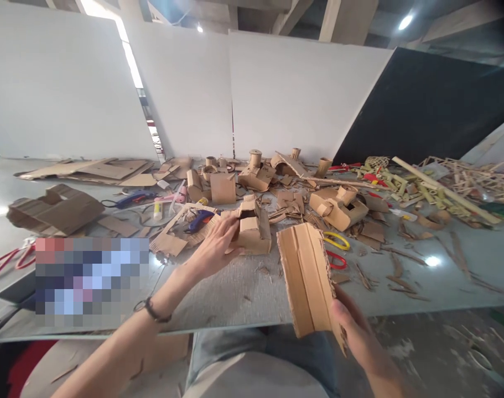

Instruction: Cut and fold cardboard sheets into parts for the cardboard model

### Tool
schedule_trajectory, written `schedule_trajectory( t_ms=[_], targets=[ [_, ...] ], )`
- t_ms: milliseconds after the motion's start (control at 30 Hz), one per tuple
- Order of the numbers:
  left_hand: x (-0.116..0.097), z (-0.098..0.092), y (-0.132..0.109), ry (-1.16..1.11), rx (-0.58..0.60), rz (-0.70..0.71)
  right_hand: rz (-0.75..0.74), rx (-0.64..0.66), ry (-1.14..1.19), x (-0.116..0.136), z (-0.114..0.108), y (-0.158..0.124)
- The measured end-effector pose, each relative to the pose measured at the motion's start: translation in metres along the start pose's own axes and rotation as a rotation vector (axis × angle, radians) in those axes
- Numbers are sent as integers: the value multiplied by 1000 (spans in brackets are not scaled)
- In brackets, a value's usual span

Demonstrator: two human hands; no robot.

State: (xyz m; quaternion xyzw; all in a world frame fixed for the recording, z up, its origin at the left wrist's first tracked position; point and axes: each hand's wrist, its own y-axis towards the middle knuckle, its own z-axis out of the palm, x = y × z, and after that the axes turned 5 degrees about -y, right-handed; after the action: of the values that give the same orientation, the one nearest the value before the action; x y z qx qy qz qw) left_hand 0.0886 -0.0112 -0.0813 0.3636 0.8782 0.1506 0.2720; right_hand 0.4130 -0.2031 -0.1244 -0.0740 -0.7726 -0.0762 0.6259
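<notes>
A folded piece of corrugated cardboard (304, 282), creased lengthwise with a rough torn edge, is tilted up in my right hand (357, 326). The thumb presses its right-hand side, and the other fingers are mostly hidden behind it. My left hand (218, 243) lies with fingers stretched against the left side of a small cardboard box model (254, 232), which has a dark opening on top and sits on the table. Just behind that hand is a blue glue gun (199, 221). Yellow-handled scissors (337, 241) and a red handle loop (337, 260) lie beyond the folded cardboard.
Cardboard scraps and tube-topped models (255, 160) cover the back of the worktable (218, 304). A larger cardboard form (56, 210) stands left, near red-handled scissors (15, 262) and a blurred-out patch. Bamboo pieces (426, 193) pile up at right. White panels (301, 99) stand behind.
</notes>
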Motion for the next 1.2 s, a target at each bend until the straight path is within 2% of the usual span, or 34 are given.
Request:
schedule_trajectory(
  t_ms=[33,100,200,300,400,467,567,633,700,833,933,1033,1100,1200],
  targets=[
    [-1,5,0,39,17,-5,0,-20,-13,2,0,0],
    [-20,16,-4,124,-26,-47,-51,-31,-20,9,1,1],
    [-73,34,-17,159,-59,-120,-194,-84,-34,27,-1,8],
    [-124,52,-33,27,-30,-62,-296,-281,-136,51,-11,16],
    [-146,58,-43,-157,-36,-18,-346,-301,-205,69,-22,21],
    [-140,52,-43,-255,-41,26,-358,-283,-206,75,-25,24],
    [-111,32,-33,-226,-83,-6,-345,-254,-177,76,-20,27],
    [-89,22,-24,-122,-39,9,-313,-252,-141,73,-15,27],
    [-75,19,-16,-53,40,77,-281,-261,-114,68,-12,26],
    [-65,34,8,36,16,30,-287,-259,-117,57,-15,25],
    [-60,50,37,-1,-4,11,-289,-242,-125,51,-19,29],
    [-49,59,65,-92,-24,48,-252,-152,-142,48,-17,36],
    [-43,60,72,-180,-39,90,-234,-88,-166,47,-13,39],
    [-35,54,61,-347,-36,141,-243,26,-216,46,-5,38]
  ],
)
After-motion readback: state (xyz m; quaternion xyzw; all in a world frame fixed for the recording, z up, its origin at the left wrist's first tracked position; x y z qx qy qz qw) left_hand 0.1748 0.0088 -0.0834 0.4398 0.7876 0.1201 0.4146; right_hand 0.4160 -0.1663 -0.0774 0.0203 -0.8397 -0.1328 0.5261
